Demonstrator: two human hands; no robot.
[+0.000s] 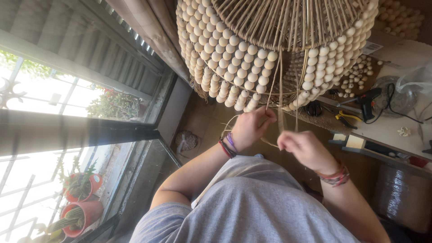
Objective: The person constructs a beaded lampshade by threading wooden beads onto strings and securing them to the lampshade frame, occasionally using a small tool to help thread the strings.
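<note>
A large hanging shade (234, 49) of cream wooden beads over a frame of tan cords fills the top of the view. Thin tan strands (281, 85) drop from it toward my hands. My left hand (251, 128), with bracelets on the wrist, pinches strands just under the lowest beads. My right hand (306, 149) is a little lower and to the right, fingers closed on a strand; it is slightly blurred. My grey shirt fills the bottom.
A white table (387, 128) at right carries loose beads (360, 76), a black glue gun (366, 101), yellow-handled pliers (346, 118) and scissors (313, 108). A plastic-wrapped roll (400, 193) stands below it. A window with potted cacti (81, 211) is at left.
</note>
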